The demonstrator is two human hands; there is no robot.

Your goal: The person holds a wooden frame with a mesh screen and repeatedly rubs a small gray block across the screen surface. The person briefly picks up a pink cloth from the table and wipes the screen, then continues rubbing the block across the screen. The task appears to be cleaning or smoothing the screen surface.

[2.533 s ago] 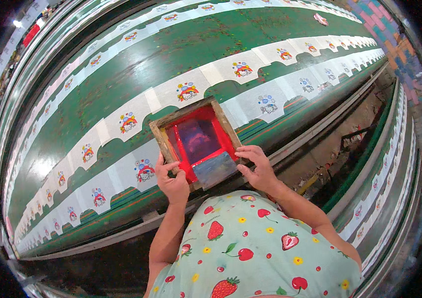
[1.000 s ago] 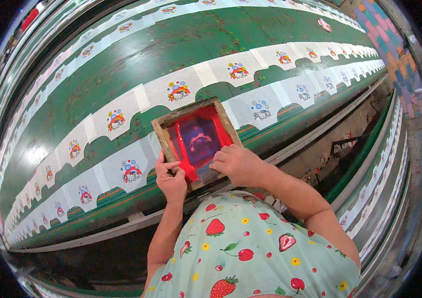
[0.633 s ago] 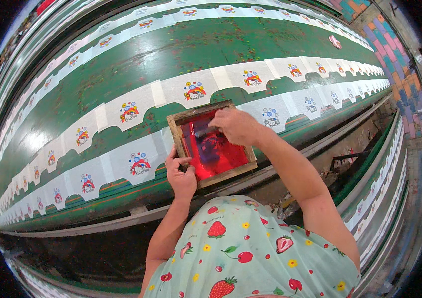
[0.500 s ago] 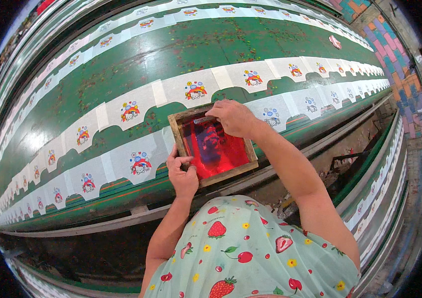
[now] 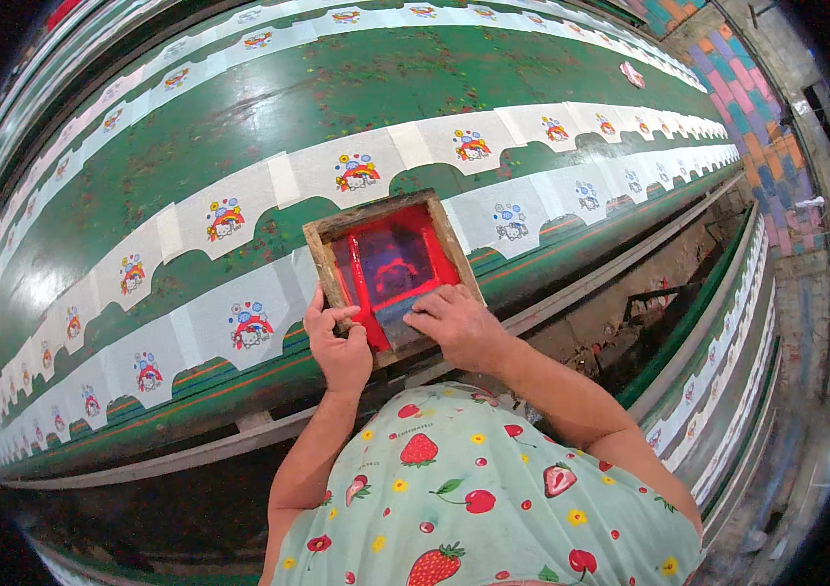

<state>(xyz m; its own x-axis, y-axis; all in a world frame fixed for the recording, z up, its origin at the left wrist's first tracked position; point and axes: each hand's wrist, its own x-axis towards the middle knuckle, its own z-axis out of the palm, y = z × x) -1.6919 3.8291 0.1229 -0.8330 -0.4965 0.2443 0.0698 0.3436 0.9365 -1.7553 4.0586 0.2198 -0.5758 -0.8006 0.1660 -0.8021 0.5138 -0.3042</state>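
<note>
A wooden-framed printing screen (image 5: 376,209) lies tilted over the near row of pale fabric pieces (image 5: 210,342). Red ink (image 5: 361,256) streaks its mesh, with a darker purple area in the middle. My left hand (image 5: 345,354) grips the frame's near left side, thumb and fingers closed on the wood. Inside the frame, at its near end, my right hand (image 5: 456,327) holds a flat greyish squeegee (image 5: 397,320) down against the mesh. Most of the squeegee's right part is hidden under my fingers. The fabric beneath the screen is covered.
A long green table (image 5: 278,117) carries rows of white fabric pieces with colourful cartoon prints. Pieces right of the screen show mostly blue prints (image 5: 511,223). A crumpled pinkish cloth (image 5: 632,75) lies far right. A metal rail (image 5: 571,313) borders the near edge; another table stands beyond it.
My right hand has drawn the squeegee from the screen's far end to its near end, leaving red streaks. My left hand keeps its hold on the frame; the view has shifted slightly.
</note>
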